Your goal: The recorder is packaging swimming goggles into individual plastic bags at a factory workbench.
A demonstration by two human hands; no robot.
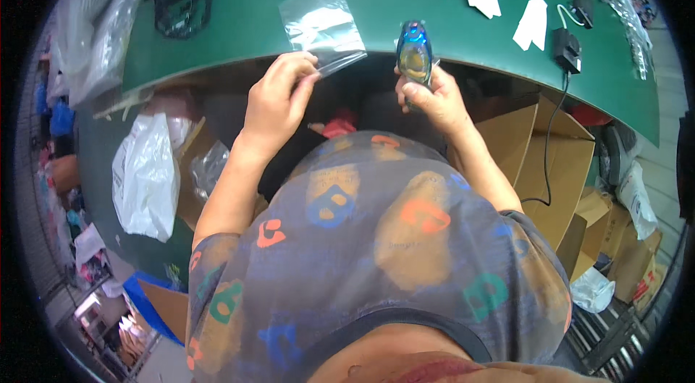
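Note:
My left hand (279, 93) pinches the near corner of a clear plastic bag (324, 27) between thumb and fingers. The rest of the bag lies flat over the front edge of the green table (239, 46). To the right, my right hand (443, 102) grips a shiny pair of goggles (415, 56), with blue mirrored and yellowish lens surfaces. They are held upright at the table's edge, apart from the bag. My fingers hide their lower end.
White paper slips (532, 22) and a black corded box (567, 50) are on the table's right. A black mesh item (182, 3) sits at the far left. Below the table stand an open cardboard box (554, 144) on the right and a white plastic bag (147, 177) on the left.

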